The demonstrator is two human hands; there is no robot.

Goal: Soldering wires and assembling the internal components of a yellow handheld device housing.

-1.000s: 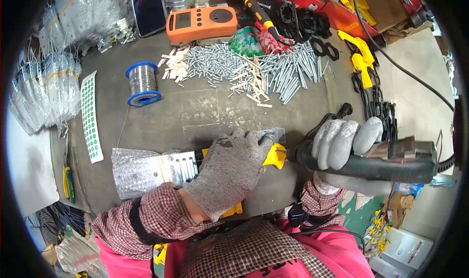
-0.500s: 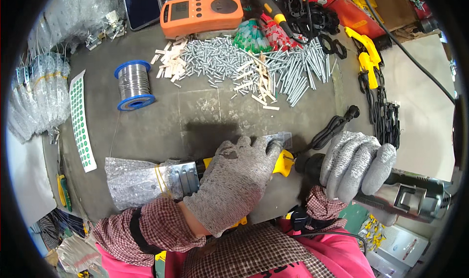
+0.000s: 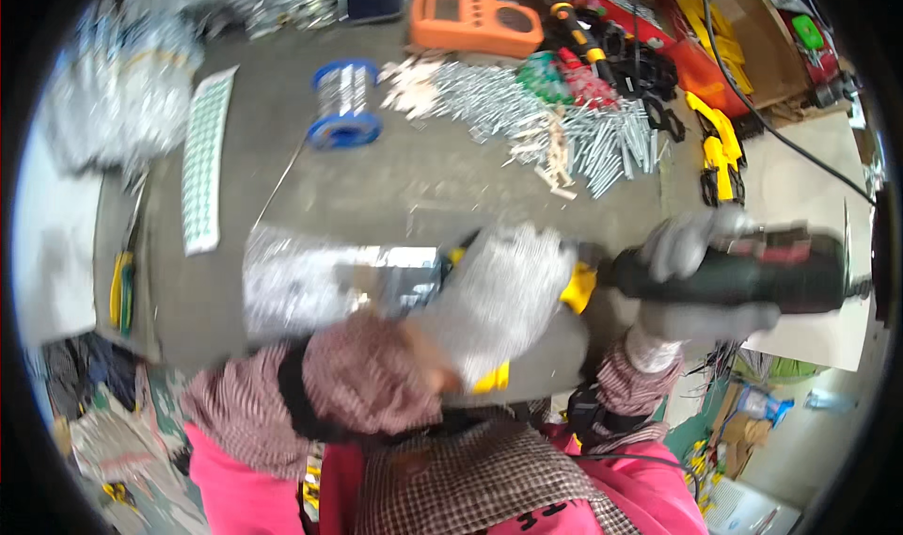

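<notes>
My left hand [image 3: 508,295], in a grey knit glove and blurred, is closed over a yellow work light-like piece [image 3: 579,287] lying on the bench. Leftward from under that hand runs its shiny metal part [image 3: 411,273], its end covered by bubble wrap [image 3: 293,281]. My right hand [image 3: 685,245], gloved alike, wraps around a dark handheld power tool [image 3: 800,271] held nearly level. The tool's narrower front points left toward the yellow piece. Blur hides whether they touch.
Behind my hands lie a solder wire spool [image 3: 344,102], heaped screws [image 3: 499,97], an orange multimeter [image 3: 475,24] and a yellow-black screwdriver [image 3: 578,34]. A green-dotted sticker strip [image 3: 207,159] and bubble-wrapped parts [image 3: 118,93] sit left. A black cable [image 3: 752,111] hangs at right.
My right hand has swung the power tool from a slant to nearly level, its rear end rising. The left hand keeps its hold. The whole view has shifted, so bench items appear further right.
</notes>
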